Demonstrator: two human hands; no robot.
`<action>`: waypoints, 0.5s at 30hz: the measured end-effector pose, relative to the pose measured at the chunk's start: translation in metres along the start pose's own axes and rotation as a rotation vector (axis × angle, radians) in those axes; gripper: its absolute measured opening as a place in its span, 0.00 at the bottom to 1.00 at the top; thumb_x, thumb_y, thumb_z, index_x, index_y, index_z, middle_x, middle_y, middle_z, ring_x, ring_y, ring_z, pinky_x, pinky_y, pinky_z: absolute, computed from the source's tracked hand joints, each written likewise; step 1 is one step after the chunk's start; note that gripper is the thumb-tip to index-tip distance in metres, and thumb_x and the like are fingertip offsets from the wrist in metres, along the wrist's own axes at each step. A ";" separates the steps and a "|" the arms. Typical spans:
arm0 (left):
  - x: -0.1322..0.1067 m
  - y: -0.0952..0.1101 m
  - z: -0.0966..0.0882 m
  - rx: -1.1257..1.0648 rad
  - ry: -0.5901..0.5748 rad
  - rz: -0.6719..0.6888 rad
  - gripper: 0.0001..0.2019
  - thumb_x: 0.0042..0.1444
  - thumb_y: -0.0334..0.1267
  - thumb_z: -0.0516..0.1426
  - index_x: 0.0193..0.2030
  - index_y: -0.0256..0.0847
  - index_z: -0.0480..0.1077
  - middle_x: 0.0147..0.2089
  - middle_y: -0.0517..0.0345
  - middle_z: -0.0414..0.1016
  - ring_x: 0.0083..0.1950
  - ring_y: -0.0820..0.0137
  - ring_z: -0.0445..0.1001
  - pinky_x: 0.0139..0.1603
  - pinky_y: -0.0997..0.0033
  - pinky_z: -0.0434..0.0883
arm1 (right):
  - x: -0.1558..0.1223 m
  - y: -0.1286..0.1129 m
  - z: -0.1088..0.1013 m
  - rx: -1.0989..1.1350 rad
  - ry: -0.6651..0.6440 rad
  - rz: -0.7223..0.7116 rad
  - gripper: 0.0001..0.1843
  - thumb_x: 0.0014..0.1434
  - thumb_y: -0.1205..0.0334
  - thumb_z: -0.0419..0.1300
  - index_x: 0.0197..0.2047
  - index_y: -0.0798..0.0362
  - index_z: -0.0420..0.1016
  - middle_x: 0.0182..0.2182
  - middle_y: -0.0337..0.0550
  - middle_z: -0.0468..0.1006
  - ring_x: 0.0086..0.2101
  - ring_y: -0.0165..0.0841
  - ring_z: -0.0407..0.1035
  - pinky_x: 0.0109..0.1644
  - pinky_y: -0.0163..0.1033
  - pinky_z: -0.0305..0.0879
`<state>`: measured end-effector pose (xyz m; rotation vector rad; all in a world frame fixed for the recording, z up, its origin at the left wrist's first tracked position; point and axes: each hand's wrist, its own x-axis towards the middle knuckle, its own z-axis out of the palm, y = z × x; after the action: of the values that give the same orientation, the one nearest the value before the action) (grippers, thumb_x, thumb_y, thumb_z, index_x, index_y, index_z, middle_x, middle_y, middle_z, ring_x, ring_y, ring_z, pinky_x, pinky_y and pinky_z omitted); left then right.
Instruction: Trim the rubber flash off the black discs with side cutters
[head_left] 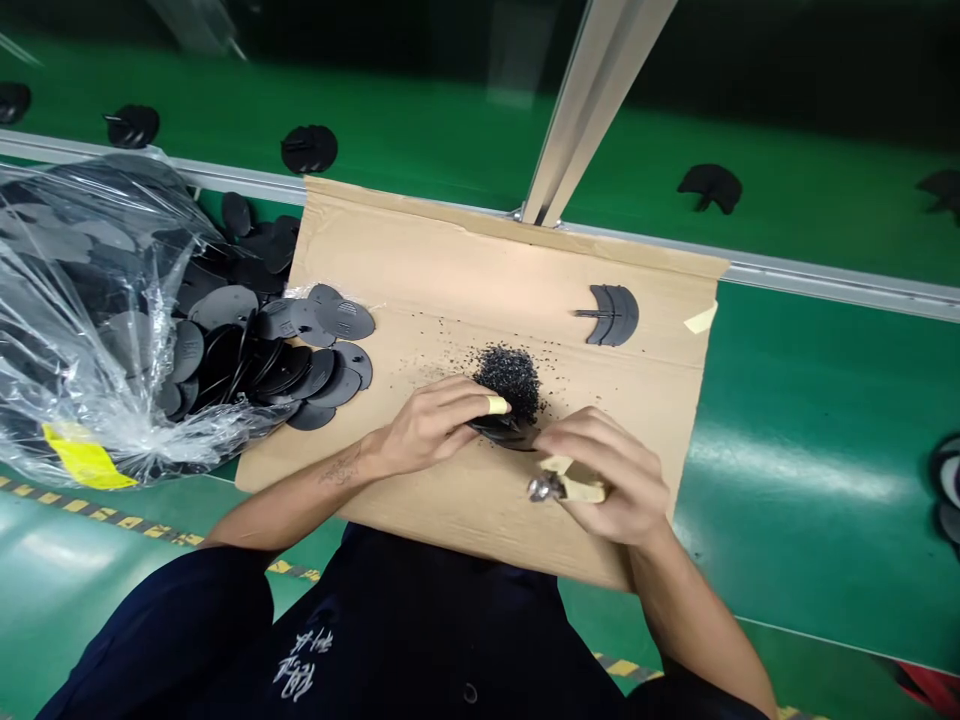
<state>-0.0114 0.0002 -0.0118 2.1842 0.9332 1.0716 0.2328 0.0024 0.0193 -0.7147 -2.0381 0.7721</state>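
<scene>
Over the cardboard sheet [420, 260], my left hand [439, 425] pinches a thin black plastic piece [499, 432], with yellow tape round one fingertip. Most of that piece's edge is hidden by the fingers and the dark pile behind it. To its right, my right hand [607, 470] is closed round what look like small metal pliers [545, 487], also with yellow tape on the fingers. The pliers' shiny head points left, apart from the black piece. Just beyond my hands lies a heap of small black plastic bits [510, 375], with loose crumbs scattered about.
On the left, a clear plastic bag [97, 330] spills many flat black discs [225, 305] onto the cardboard. A curved black part [613, 315] lies at the sheet's right. Behind, a metal rail [825, 285] and upright post [592, 110] border a green surface [435, 130] bearing several black parts.
</scene>
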 end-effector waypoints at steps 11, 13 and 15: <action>0.001 0.005 -0.001 -0.227 0.003 -0.053 0.08 0.65 0.29 0.58 0.50 0.35 0.75 0.43 0.47 0.82 0.44 0.68 0.81 0.44 0.71 0.78 | -0.003 0.020 -0.012 -0.356 -0.124 -0.011 0.21 0.65 0.65 0.63 0.60 0.50 0.73 0.41 0.51 0.82 0.37 0.40 0.75 0.37 0.45 0.72; 0.001 0.005 0.000 -0.223 0.001 -0.055 0.08 0.66 0.29 0.57 0.50 0.36 0.75 0.43 0.47 0.82 0.43 0.68 0.81 0.44 0.71 0.78 | -0.004 0.020 -0.011 -0.367 -0.129 -0.007 0.20 0.66 0.63 0.63 0.61 0.49 0.74 0.41 0.49 0.82 0.37 0.38 0.75 0.37 0.44 0.71; 0.000 0.004 0.000 -0.216 0.005 -0.053 0.08 0.66 0.30 0.57 0.50 0.36 0.75 0.43 0.47 0.83 0.43 0.68 0.81 0.43 0.70 0.78 | -0.005 0.019 -0.011 -0.394 -0.123 -0.001 0.20 0.66 0.62 0.63 0.61 0.48 0.75 0.40 0.47 0.83 0.36 0.37 0.74 0.36 0.42 0.70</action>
<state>-0.0103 -0.0025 -0.0089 1.9717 0.8317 1.0991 0.2479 0.0142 0.0084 -0.9015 -2.3333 0.4226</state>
